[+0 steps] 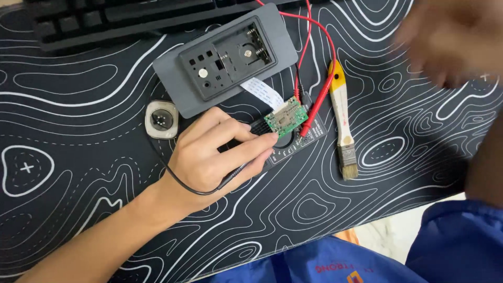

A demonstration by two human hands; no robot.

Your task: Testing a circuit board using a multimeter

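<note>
A small green circuit board [285, 116] lies tilted just past the left hand's [212, 157] fingertips, a white ribbon cable [263, 91] running from its far edge. That hand pinches a black probe [250, 162] against it.

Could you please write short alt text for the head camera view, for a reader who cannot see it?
A person's left hand holds a black probe against a small green circuit board resting on a black multimeter, on a black desk mat with white contour lines. The right hand is a blur at upper right. Nearby lie a grey device casing, a red probe and a small paintbrush.
</note>
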